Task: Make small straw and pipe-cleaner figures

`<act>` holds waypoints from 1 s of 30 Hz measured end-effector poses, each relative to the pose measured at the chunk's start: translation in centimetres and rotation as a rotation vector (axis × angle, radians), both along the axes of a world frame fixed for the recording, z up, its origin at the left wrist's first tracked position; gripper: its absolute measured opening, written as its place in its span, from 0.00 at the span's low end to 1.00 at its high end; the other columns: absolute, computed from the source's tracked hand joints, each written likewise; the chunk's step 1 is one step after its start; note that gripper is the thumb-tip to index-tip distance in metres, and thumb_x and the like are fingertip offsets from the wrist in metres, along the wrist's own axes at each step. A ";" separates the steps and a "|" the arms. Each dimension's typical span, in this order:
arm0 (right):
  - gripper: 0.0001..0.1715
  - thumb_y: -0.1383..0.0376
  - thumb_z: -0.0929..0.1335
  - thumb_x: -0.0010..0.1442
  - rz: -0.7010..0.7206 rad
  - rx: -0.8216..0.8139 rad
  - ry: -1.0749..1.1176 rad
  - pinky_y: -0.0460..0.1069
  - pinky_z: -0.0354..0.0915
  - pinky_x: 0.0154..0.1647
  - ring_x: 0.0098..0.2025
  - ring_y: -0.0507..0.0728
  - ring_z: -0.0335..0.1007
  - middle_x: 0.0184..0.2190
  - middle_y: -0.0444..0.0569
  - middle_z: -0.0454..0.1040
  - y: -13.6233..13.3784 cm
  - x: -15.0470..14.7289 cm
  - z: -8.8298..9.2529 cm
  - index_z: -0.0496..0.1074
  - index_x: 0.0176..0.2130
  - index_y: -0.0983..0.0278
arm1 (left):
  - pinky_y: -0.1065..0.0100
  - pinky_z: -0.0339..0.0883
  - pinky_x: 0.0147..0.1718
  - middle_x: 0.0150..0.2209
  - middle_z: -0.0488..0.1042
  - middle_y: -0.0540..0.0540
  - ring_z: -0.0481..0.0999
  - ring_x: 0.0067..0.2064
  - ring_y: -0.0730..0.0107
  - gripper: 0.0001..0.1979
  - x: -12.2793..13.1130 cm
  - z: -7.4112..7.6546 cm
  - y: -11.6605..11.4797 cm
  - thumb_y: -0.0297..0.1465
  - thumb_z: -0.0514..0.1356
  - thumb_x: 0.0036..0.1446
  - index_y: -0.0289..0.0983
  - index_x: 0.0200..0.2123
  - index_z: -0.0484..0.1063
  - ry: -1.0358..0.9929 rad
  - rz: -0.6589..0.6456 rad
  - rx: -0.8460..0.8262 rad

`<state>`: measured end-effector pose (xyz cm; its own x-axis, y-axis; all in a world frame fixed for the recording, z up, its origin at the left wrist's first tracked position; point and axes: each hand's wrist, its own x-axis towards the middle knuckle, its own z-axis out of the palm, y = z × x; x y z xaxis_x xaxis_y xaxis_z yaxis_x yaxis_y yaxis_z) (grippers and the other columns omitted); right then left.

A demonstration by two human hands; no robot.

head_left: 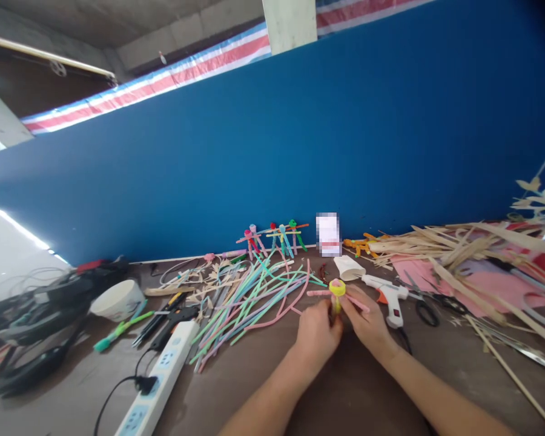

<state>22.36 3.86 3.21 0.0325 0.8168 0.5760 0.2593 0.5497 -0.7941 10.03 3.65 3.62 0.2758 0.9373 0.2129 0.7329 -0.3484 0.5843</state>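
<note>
My left hand (317,332) and my right hand (366,321) meet at the middle of the wooden table, both pinching a small figure of bendy drinking straws (337,297). It has a yellow round top (337,287) and a pink straw (320,293) sticking out sideways across my fingers. My fingers hide its lower part. Just beyond my hands lies a loose heap of pastel straws (249,309). A white hot glue gun (392,297) rests close to my right hand.
Several finished straw figures (277,239) stand against a blue board (272,151). Black-handled scissors (427,312) lie right of the glue gun, before pale dried strips (436,248) and pink paper (481,284). On the left are a white power strip (157,378) and a white bowl (117,300).
</note>
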 end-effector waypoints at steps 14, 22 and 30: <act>0.21 0.62 0.62 0.53 0.055 -0.222 0.056 0.43 0.59 0.22 0.20 0.47 0.58 0.28 0.45 0.65 0.6 -0.1 -1.1 0.63 0.47 0.65 | 0.73 0.62 0.22 0.23 0.72 0.46 0.71 0.24 0.71 0.06 -17.0 7.3 13.1 0.29 0.53 0.49 0.31 0.30 0.67 -0.232 0.452 -0.044; 0.20 0.62 0.62 0.53 0.083 -0.299 0.075 0.43 0.58 0.21 0.21 0.48 0.58 0.27 0.44 0.63 1.1 0.0 -2.0 0.62 0.46 0.64 | 0.69 0.66 0.28 0.32 0.71 0.46 0.71 0.30 0.72 0.11 -18.1 4.7 18.4 0.32 0.53 0.54 0.31 0.38 0.66 -0.182 0.514 -0.211; 0.21 0.61 0.63 0.52 0.110 -0.360 0.120 0.42 0.58 0.18 0.20 0.48 0.58 0.26 0.44 0.64 0.9 -0.3 -2.1 0.63 0.46 0.64 | 0.58 0.65 0.38 0.45 0.65 0.42 0.68 0.42 0.66 0.16 -18.6 2.0 20.1 0.33 0.52 0.54 0.34 0.46 0.62 -0.143 0.521 -0.365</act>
<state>22.11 4.79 1.11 -0.0170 0.9682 0.2495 0.1075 0.2498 -0.9623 -8.55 23.76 5.63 -0.2417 0.9596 -0.1440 0.6587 0.2712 0.7018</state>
